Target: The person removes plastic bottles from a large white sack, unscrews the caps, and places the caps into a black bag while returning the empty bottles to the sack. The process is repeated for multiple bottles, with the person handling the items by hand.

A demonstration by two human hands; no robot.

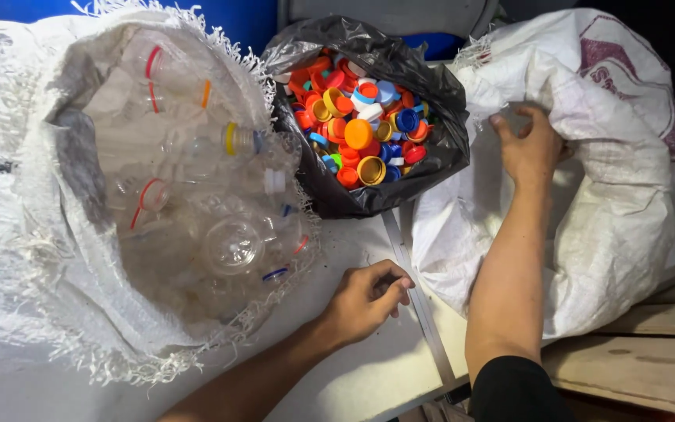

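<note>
White woven sack (587, 195) gripped by right hand (530, 147); left hand (365, 301) loosely curled on table (369, 375), holding nothing.

Head view. Left hand (367, 298), fingers curled, rests on the white tabletop (369, 375); right hand (531, 147) grips a white woven sack (619, 187). Between sacks, a black bag (431, 156) holds coloured bottle caps (361, 129); the left sack (56, 234) holds clear plastic bottles (232, 246).
</note>
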